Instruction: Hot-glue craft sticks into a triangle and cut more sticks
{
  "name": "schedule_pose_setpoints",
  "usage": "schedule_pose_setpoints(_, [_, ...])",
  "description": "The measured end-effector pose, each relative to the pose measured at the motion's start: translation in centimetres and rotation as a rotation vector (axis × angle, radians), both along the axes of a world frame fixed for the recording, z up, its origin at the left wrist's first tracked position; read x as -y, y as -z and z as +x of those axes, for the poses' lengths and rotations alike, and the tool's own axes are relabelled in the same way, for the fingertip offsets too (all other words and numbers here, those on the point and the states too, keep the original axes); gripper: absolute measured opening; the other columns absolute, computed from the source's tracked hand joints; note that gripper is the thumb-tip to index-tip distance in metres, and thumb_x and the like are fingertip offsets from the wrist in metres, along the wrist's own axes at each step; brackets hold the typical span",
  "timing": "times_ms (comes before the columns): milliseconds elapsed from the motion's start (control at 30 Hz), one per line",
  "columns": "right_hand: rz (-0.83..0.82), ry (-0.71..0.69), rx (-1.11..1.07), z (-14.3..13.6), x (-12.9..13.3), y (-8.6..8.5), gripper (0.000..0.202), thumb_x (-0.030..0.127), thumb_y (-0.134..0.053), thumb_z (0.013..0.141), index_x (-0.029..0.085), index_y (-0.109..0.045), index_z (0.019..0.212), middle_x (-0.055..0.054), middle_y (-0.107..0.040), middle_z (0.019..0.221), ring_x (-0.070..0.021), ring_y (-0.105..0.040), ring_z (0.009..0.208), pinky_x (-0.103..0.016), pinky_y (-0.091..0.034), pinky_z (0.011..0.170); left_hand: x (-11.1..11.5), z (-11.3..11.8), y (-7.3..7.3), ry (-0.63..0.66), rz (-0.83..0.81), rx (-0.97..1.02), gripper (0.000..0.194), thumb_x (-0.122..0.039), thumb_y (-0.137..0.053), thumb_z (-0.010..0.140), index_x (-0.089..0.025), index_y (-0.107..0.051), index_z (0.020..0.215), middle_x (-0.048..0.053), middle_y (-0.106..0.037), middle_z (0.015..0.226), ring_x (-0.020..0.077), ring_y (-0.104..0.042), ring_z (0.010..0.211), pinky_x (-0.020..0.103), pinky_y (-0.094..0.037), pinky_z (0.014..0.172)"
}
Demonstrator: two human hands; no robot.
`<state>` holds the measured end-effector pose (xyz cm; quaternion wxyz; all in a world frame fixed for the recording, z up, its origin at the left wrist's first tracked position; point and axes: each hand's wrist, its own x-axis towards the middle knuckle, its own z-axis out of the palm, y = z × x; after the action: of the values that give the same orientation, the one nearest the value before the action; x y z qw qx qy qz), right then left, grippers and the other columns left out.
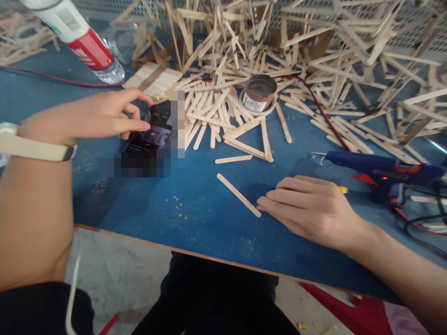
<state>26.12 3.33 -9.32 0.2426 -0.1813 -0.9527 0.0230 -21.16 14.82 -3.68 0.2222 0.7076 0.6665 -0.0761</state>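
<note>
My left hand (pixel 104 114) reaches over a dark smartphone (pixel 153 132) with a lit screen, partly blurred out by blocks. Its thumb touches the screen and its index finger stretches to the phone's top edge, the other fingers loosely bent. Resting on the blue table, my right hand (pixel 307 207) has its fingers together and curled down; what lies under them is hidden. A bit of a yellow object (pixel 344 190) shows behind that hand. By its fingertips lies a single wooden craft stick (pixel 239 195). Farther back is a triangle of joined craft sticks (pixel 267 139), beside another loose stick (pixel 233 159).
A blue glue gun (pixel 380 170) with a red light lies at right, near cables. Behind stand a small round tub (pixel 260 93), piled loose sticks (pixel 213 109), a bundled stack of sticks (pixel 153 81) and stick frameworks (pixel 370 42). A plastic bottle (pixel 84 42) stands back left.
</note>
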Motion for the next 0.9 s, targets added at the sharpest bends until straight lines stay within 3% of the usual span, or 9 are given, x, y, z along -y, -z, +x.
schedule_pose_setpoints(133, [0.004,0.0,-0.01,-0.2,0.0,-0.1,0.01,0.006,-0.075,0.116,0.015,-0.079,0.112,-0.001,-0.086,0.094,-0.0177,-0.074,0.081,-0.037,-0.059,0.071,0.1,0.0,0.0,0.001,-0.001,0.005,0.101,-0.072,-0.064,0.087,-0.027,-0.049,0.176,0.01,-0.08,0.116,0.0358,-0.079,0.109,0.052,-0.064,0.099])
schedule_pose_setpoints(433, [0.004,0.008,-0.006,-0.3,0.0,-0.2,0.013,0.004,-0.074,0.116,0.015,-0.079,0.111,0.0,-0.087,0.094,-0.0174,-0.073,0.081,-0.037,-0.058,0.071,0.1,0.2,0.2,0.042,0.028,-0.049,0.1,-0.077,-0.064,0.088,-0.026,-0.049,0.174,0.006,-0.078,0.102,0.0305,-0.076,0.089,0.046,-0.06,0.092])
schedule_pose_setpoints(600, [-0.003,0.002,-0.003,-0.3,-0.1,-0.2,0.011,0.005,-0.075,0.116,0.015,-0.079,0.113,0.0,-0.087,0.095,-0.0182,-0.073,0.081,-0.039,-0.058,0.072,0.1,0.4,-0.1,-0.004,0.002,-0.009,0.088,-0.067,-0.058,0.097,-0.028,-0.05,0.176,0.007,-0.078,0.104,0.0336,-0.077,0.095,0.048,-0.062,0.094])
schedule_pose_setpoints(767, [0.009,0.004,-0.011,-0.3,-0.1,0.0,0.011,0.007,-0.075,0.117,0.016,-0.078,0.112,0.001,-0.087,0.094,-0.0192,-0.074,0.081,-0.039,-0.06,0.071,0.4,1.2,-0.4,-0.04,0.008,-0.023,0.088,-0.064,-0.056,0.097,-0.026,-0.051,0.176,0.007,-0.075,0.098,0.0343,-0.075,0.094,0.055,-0.065,0.103])
schedule_pose_setpoints(900, [0.01,0.006,-0.012,-0.3,0.0,0.0,0.01,0.007,-0.075,0.117,0.015,-0.078,0.113,0.001,-0.087,0.093,-0.0198,-0.076,0.08,-0.04,-0.061,0.071,0.5,1.4,-0.4,-0.044,0.007,-0.023,0.086,-0.061,-0.055,0.097,-0.025,-0.052,0.175,0.006,-0.074,0.096,0.0337,-0.073,0.093,0.053,-0.063,0.1])
